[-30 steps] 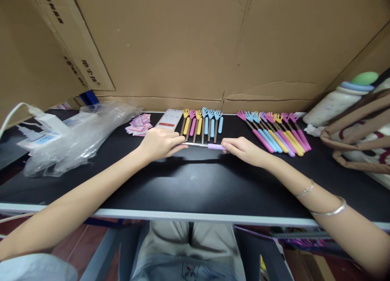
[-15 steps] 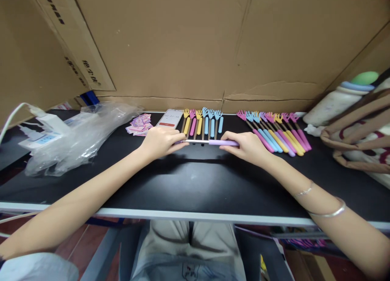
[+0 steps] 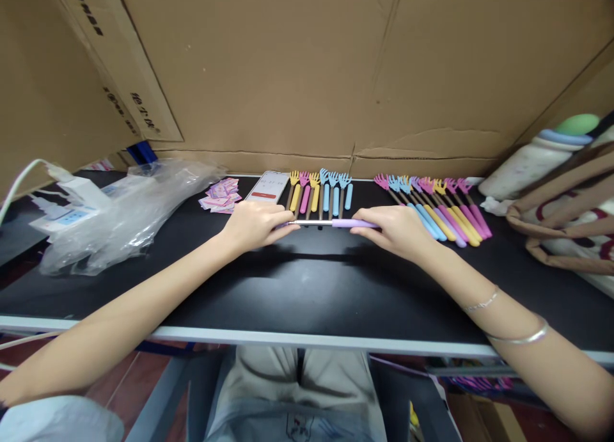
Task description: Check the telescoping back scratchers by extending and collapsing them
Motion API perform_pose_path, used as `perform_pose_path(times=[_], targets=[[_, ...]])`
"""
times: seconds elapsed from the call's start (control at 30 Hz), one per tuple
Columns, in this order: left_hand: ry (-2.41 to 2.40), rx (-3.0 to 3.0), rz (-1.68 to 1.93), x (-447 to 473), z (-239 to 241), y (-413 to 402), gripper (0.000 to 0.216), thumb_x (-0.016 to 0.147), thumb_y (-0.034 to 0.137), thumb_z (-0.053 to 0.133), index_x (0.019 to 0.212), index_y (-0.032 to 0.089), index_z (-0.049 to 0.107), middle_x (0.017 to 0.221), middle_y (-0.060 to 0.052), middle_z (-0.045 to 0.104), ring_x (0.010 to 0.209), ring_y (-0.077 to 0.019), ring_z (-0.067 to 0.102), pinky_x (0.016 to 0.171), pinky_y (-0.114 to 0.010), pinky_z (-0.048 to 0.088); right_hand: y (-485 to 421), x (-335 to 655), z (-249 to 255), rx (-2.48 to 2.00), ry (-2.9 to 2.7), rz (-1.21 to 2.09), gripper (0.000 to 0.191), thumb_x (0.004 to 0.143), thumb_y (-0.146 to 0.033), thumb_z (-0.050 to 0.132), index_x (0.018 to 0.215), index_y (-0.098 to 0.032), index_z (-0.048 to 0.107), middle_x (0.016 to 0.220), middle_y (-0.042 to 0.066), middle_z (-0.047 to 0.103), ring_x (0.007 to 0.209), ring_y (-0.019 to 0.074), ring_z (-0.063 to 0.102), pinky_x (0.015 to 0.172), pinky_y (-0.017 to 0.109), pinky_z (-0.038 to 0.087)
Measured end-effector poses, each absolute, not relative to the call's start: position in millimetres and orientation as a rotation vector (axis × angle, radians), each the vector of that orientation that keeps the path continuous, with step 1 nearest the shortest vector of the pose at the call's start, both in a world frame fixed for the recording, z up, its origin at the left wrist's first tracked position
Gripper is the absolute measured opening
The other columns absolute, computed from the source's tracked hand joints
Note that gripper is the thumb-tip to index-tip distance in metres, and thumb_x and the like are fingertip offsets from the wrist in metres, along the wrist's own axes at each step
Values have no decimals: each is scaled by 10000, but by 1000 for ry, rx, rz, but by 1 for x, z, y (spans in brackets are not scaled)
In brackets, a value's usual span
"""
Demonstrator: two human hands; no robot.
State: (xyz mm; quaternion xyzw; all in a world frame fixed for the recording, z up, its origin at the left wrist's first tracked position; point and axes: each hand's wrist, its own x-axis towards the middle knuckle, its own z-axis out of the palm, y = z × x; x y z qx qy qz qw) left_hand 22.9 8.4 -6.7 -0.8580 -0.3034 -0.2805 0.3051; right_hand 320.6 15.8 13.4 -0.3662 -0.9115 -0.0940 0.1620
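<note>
A back scratcher point(image 3: 343, 223) with a purple handle and a silver rod is held level above the black table, spanning my two hands. My left hand point(image 3: 254, 226) is closed around its far end, so the claw is hidden by the fingers. On the handle end, my right hand point(image 3: 391, 229) is closed too. Behind the rod lies a row of short back scratchers point(image 3: 315, 199) in yellow, pink and blue. To the right, longer back scratchers point(image 3: 444, 215) with pink, blue, purple and yellow handles lie slanted side by side, partly behind my right hand.
A phone point(image 3: 268, 187) and a pile of small printed cards point(image 3: 221, 196) lie left of the row. Crumpled clear plastic point(image 3: 139, 205) partly covers a white power strip at the left. A bottle point(image 3: 532, 164) and a bag point(image 3: 566, 231) stand at the right. Cardboard point(image 3: 278, 71) walls the back.
The right hand has shifted very slightly to the right along with the purple handle. Both hands keep their hold, and the other things stay in place.
</note>
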Motion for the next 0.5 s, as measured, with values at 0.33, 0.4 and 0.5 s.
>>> perform_pose_path(times=[0.33,0.4,0.5], targets=[[-696,-2227,-695,24,-6,8,346,953,384,494,704,192,638,579,25,617,524,-107,566,466,-253,267,21,318,6,-1231,-2609,342,390,918,-533,445,860,-207,652,733,13,648,629,144,542,583,244,302],[-659,-2219,-660,25,-7,7,348,951,388,501,699,191,636,574,25,608,529,-108,564,473,-257,272,22,317,2,-1220,-2619,536,431,919,-543,422,870,-193,669,766,19,652,659,143,546,602,238,319],[-644,-2221,-635,26,-8,7,347,949,390,506,695,189,632,565,26,595,531,-110,558,475,-262,266,23,316,-1,-1195,-2632,665,490,929,-556,379,901,-179,691,782,27,647,683,144,543,627,241,333]])
